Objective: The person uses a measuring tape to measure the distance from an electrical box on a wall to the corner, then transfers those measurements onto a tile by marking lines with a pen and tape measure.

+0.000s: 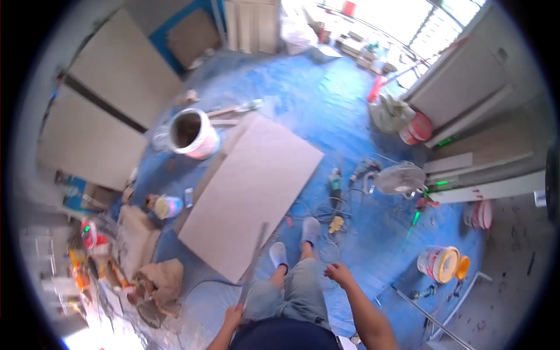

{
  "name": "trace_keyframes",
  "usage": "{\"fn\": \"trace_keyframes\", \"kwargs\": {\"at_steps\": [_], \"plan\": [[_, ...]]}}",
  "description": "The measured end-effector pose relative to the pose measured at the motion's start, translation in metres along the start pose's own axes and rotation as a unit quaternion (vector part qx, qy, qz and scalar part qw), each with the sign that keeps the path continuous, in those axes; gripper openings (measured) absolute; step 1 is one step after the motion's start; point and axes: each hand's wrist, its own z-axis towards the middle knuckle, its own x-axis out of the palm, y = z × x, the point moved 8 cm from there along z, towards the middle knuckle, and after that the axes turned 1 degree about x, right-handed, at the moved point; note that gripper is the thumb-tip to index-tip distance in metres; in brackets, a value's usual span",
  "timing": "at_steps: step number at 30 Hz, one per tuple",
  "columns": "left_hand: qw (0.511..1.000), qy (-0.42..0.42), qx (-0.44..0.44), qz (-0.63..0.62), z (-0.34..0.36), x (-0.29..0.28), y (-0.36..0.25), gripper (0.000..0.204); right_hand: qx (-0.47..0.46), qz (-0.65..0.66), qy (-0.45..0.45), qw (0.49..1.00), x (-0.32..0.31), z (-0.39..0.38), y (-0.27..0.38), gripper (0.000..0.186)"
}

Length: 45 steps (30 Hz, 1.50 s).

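Observation:
My left hand (pixel 233 315) is closed around the lower end of a long, narrow grey straightedge (pixel 255 254). Its far end reaches over the near right edge of a big pale board (pixel 251 186), which lies on the floor covering. Whether the bar touches the board I cannot tell. My right hand (pixel 338 273) hangs in the air to the right of my knees, fingers curled in, with nothing visible in them. Beyond it, a green and black power tool (pixel 335 188) lies on the floor among cables, with a yellow plug (pixel 336 224) close to my right shoe.
Blue sheeting (pixel 344 111) covers the floor. Left of the board stand a large white bucket (pixel 201 140) and a small tub (pixel 168 207). On the right are a round fan (pixel 401 178), a yellow-lidded bucket (pixel 438 263) and metal tubes (pixel 434 319). Boards (pixel 464 90) lean against the walls.

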Motion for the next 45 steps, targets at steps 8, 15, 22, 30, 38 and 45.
{"fn": "trace_keyframes", "kwargs": {"at_steps": [8, 15, 22, 30, 38, 45], "plan": [[0.996, 0.013, -0.083, -0.019, 0.068, 0.033, -0.011, 0.034, -0.163, -0.470, -0.085, 0.863, 0.023, 0.341, 0.055, 0.015], [0.998, -0.056, 0.027, -0.003, 0.349, -0.016, -0.184, 0.035, 0.075, 0.072, -0.046, 0.993, 0.065, 0.549, -0.006, 0.038], [0.991, -0.134, 0.011, 0.016, 0.404, -0.080, -0.179, 0.037, 0.157, 0.322, 0.034, 0.933, 0.176, 0.609, -0.007, 0.070], [0.987, -0.139, 0.073, 0.035, 0.416, -0.066, -0.225, 0.041, -0.051, 0.349, -0.078, 0.932, 0.015, 0.610, 0.119, 0.058], [0.973, -0.001, 0.225, 0.050, 0.369, 0.046, -0.333, 0.044, -0.066, -0.200, -0.186, 0.960, -0.110, 0.381, -0.003, 0.044], [0.917, 0.124, 0.354, 0.138, 0.234, 0.107, -0.447, 0.048, 0.186, -0.093, -0.317, 0.925, -0.109, 0.053, -0.281, 0.045]]}}
